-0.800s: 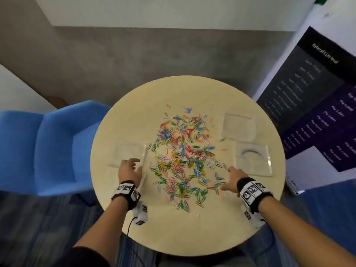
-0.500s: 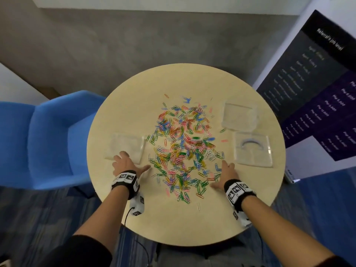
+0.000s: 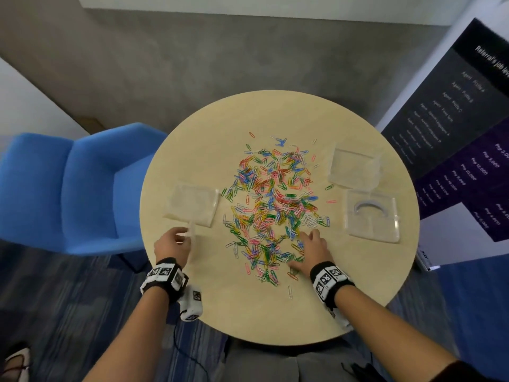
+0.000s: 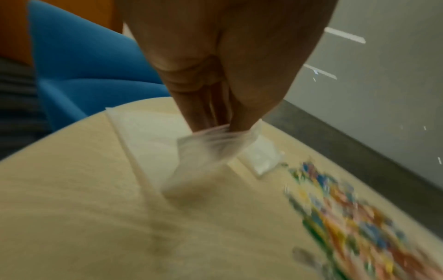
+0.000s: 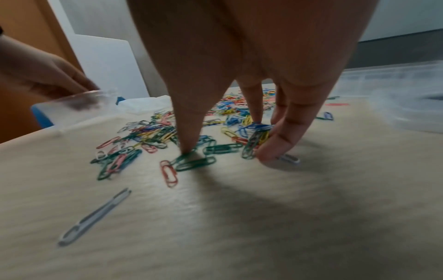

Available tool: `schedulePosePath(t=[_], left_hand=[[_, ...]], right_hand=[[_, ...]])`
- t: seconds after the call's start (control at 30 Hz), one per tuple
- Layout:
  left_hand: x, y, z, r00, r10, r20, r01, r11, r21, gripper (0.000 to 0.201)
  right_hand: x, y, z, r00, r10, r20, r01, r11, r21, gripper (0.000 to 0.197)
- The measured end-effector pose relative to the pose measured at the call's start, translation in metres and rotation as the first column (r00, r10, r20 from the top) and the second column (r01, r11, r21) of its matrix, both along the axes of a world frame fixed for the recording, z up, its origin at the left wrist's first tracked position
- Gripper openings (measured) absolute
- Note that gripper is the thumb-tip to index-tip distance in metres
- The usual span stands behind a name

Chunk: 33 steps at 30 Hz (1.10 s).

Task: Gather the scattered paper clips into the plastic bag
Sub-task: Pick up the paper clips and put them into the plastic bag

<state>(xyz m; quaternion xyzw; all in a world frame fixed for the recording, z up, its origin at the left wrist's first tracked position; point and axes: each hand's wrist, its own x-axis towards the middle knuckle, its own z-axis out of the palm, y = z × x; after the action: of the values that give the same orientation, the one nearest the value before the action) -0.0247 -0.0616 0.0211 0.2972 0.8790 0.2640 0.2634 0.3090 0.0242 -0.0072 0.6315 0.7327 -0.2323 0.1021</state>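
A heap of coloured paper clips [image 3: 272,205] is strewn over the middle of the round table [image 3: 275,318]. My left hand [image 3: 172,244] pinches one clear plastic bag [image 3: 193,235] between thumb and fingers, just in front of a pile of bags. In the left wrist view the bag [image 4: 203,151] hangs from the fingertips, one corner near the tabletop. My right hand [image 3: 311,248] is on the pile's near right edge. There the thumb presses a green clip and the curled fingers [image 5: 271,149] hold a clump of clips [image 5: 254,140].
A pile of clear bags [image 3: 192,204] lies left of the clips and another [image 3: 354,168] at the far right. A clear plastic box [image 3: 371,216] sits at the right. One white clip [image 3: 289,292] lies alone near the front edge. A blue chair [image 3: 82,188] stands to the left.
My left hand has closed on one bag and drawn it off the left pile toward me. My right hand has slid left into the clips and its fingers have curled.
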Motion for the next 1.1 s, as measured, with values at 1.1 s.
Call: schedulePosePath(t=[1.1], left_hand=[[0.156,0.125,0.061,0.81,-0.58,-0.087,0.576,0.758,0.307,0.024]], right_hand=[[-0.034,0.066,0.09,0.009,-0.712,-0.702,0.295,0.672,-0.679,0.008]])
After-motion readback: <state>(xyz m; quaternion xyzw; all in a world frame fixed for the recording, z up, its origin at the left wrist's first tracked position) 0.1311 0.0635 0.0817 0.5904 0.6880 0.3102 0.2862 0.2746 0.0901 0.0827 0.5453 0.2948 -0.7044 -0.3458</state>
